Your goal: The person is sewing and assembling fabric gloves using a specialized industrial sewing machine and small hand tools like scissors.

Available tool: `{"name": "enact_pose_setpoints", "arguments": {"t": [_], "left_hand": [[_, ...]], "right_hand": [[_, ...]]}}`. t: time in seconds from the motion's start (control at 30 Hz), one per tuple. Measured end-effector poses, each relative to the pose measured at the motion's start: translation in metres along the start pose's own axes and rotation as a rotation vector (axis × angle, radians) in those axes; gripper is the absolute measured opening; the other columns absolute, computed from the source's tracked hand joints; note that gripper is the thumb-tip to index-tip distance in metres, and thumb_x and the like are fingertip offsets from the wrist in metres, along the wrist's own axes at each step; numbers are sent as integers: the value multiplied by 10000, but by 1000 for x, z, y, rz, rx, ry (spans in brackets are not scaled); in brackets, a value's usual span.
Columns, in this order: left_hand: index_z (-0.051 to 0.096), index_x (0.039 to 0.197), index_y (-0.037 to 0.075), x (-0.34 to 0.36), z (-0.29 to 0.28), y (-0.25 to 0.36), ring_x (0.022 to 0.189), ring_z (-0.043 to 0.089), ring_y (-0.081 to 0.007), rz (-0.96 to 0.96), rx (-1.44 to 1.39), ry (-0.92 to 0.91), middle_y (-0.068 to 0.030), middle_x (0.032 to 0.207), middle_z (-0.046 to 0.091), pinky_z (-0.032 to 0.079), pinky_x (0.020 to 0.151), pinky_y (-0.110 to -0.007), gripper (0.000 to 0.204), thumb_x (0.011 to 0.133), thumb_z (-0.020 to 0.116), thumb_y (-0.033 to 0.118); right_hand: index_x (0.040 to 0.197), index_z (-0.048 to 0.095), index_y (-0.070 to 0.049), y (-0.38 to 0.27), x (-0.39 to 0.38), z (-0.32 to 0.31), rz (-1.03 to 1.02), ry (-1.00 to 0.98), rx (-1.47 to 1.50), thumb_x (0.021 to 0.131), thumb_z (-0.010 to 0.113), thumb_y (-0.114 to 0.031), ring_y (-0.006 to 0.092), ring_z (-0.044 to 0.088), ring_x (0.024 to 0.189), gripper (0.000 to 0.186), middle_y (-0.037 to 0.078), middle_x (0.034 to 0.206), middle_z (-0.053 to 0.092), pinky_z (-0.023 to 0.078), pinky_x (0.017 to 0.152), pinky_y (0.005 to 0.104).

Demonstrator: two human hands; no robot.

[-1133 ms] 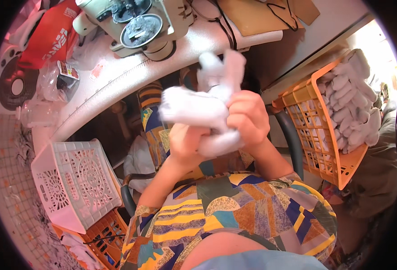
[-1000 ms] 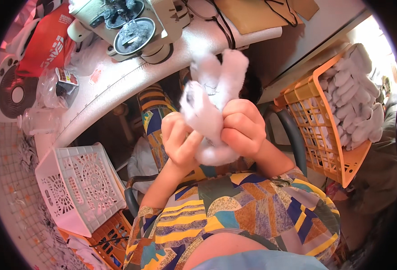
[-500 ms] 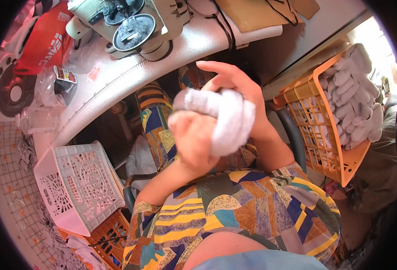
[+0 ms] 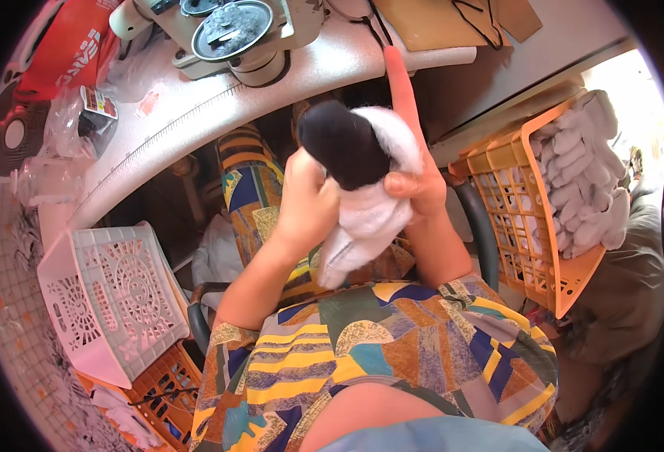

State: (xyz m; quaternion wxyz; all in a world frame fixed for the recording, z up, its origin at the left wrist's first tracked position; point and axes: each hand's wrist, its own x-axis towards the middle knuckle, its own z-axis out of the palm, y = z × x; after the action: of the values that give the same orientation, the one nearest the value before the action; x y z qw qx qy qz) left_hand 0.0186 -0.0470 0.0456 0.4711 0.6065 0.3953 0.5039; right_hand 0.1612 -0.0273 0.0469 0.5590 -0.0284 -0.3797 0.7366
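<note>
Above my lap is a sock (image 4: 373,215), fluffy and white on one side and black on the other, partly turned so a rounded black part sticks out at the top. My left hand (image 4: 302,203) is closed in a fist on the sock's left side, gripping its edge. On the other side, my right hand (image 4: 422,177) holds the white fabric, thumb pressed on it below the black part. Its index finger points straight up, and the remaining fingers are mostly behind the sock.
To the right, an orange basket (image 4: 509,203) holds several white fleecy pieces (image 4: 584,181). A white plastic basket (image 4: 125,294) stands at left, above an orange crate (image 4: 170,395). Ahead, a machine (image 4: 264,64) with round discs sits on the white table (image 4: 174,147). A chair armrest (image 4: 479,226) is beside my right arm.
The sock was an all-white, blurred bundle; now its black side shows at the top and a white end hangs down. My left hand has shifted slightly left, and my right index finger has straightened upward.
</note>
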Motion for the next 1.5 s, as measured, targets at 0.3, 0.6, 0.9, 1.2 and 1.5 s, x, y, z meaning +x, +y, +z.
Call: {"name": "enact_pose_setpoints", "arguments": {"t": [0.3,0.6,0.9,1.2,1.5], "left_hand": [[503,1103,-18,-2,8,11,927,632,-308,-21,66,1,-194,956,622,464,827,-346,296,811,537,-54],[453,947,-21,0,13,23,816,574,-460,10,132,32,-244,818,569,458,679,-430,190,823,586,34],[464,920,-14,3,9,19,794,579,-448,-2,156,28,-238,783,565,457,659,-427,183,788,587,16],[558,848,42,-16,28,12,632,479,-222,721,924,264,-53,712,499,372,669,-382,172,689,569,106],[570,793,28,-3,18,8,822,528,-287,532,608,224,-104,842,542,431,701,-380,294,564,716,140]], "right_hand": [[1502,31,-48,2,-4,6,-40,261,142,665,634,-97,288,529,1183,1033,209,1339,470,414,1022,377],[1479,-23,46,14,-8,-15,-95,159,223,754,631,-243,220,623,951,1019,110,1065,617,496,885,332],[1487,7,32,13,-3,-10,-97,73,356,808,687,-306,199,617,944,1018,113,1066,621,484,888,329],[1149,553,-8,1,-4,-6,-156,480,-841,728,715,3,130,634,774,450,55,858,635,529,696,269],[908,563,-14,7,-11,-11,-362,480,-1135,839,561,-50,218,655,782,78,113,869,645,569,736,357]]}}
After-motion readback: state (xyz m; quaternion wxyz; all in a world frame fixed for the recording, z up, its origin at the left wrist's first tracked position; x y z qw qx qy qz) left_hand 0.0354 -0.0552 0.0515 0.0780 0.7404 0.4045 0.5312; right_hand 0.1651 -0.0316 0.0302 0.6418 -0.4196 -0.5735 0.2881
